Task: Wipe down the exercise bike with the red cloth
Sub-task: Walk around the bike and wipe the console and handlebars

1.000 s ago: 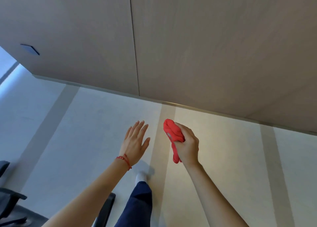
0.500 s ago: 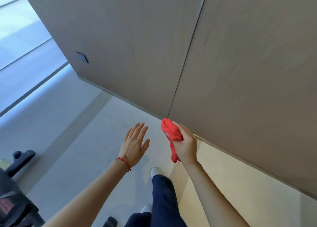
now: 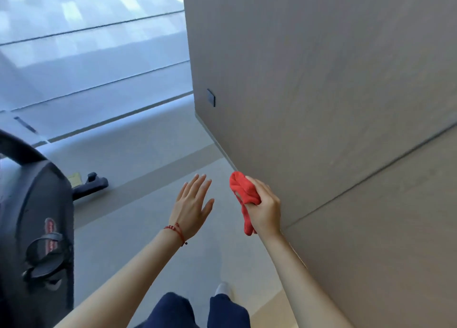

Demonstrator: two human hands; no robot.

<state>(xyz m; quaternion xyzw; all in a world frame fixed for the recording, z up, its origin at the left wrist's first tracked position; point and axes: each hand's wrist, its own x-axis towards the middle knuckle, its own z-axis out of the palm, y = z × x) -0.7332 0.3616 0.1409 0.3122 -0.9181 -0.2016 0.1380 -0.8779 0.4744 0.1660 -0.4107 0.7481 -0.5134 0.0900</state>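
The fingers (image 3: 265,191) of the right hand (image 3: 264,209) are curled around the red cloth (image 3: 243,191), a soft bunched fabric with one end hanging down under the fist. The fingers of the left hand (image 3: 191,204) are straight and spread, holding nothing; a thin red string bracelet (image 3: 176,230) is on this wrist. The exercise bike (image 3: 34,228), with a smooth black rounded plastic housing and a strapped pedal (image 3: 47,256), stands well to the left of the cloth, not touching it. Just to the right of the cloth is a flat matte beige wall panel (image 3: 321,105).
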